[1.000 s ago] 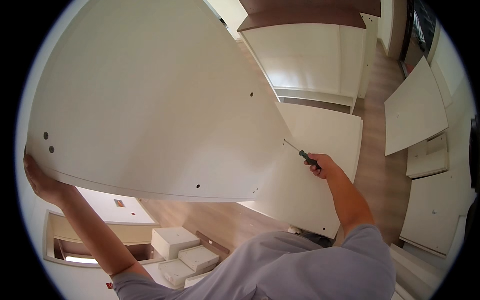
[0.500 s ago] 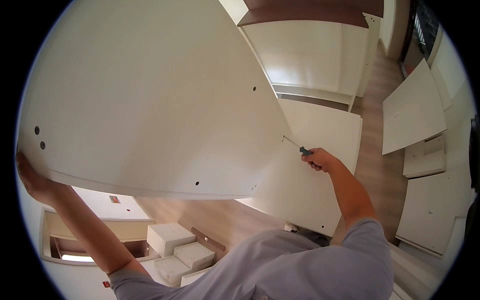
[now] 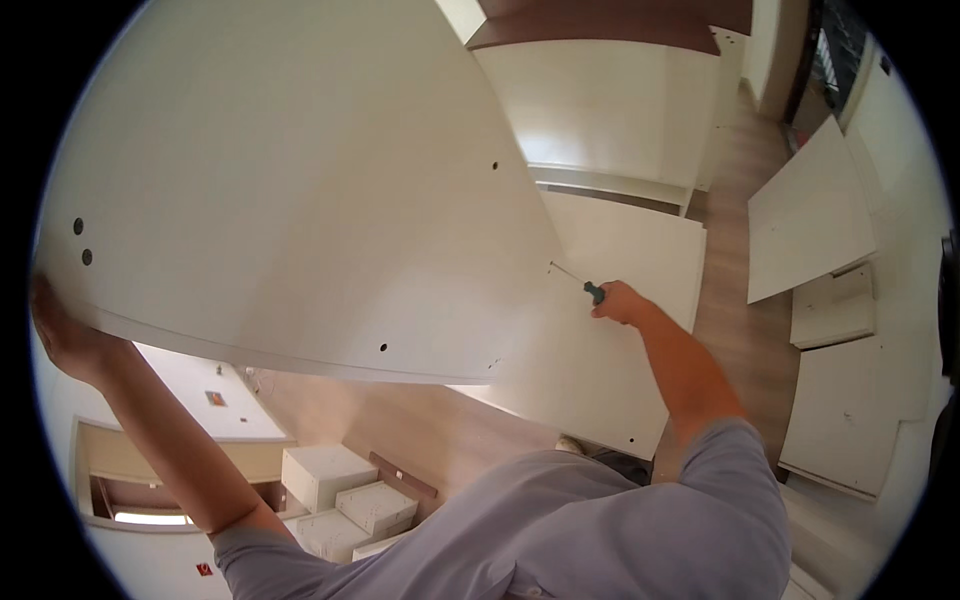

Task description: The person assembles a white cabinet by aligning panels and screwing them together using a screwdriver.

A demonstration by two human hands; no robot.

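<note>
A large white panel (image 3: 300, 200) with several dark round holes fills the upper left. My left hand (image 3: 70, 335) grips its lower left edge; the fingertips are partly hidden in shadow at the rim. In my right hand (image 3: 622, 302) is a screwdriver (image 3: 594, 292) with a green handle and thin metal shaft, the fingers closed around the handle. Its tip meets the white surface near the panel's right edge, beside small marks. Below and behind that edge lies another white board (image 3: 630, 260).
Beyond stands a white cabinet frame (image 3: 600, 110) with a brown board (image 3: 600, 25) on top. White panels (image 3: 815, 220) lean along the right wall. White boxes (image 3: 325, 475) and a brown strip (image 3: 403, 475) are on the wooden floor (image 3: 420, 415) at lower left.
The whole view has shifted slightly, so everything sits a little further left and up. My right hand has turned a little on the handle; the screwdriver tip stays at the same place.
</note>
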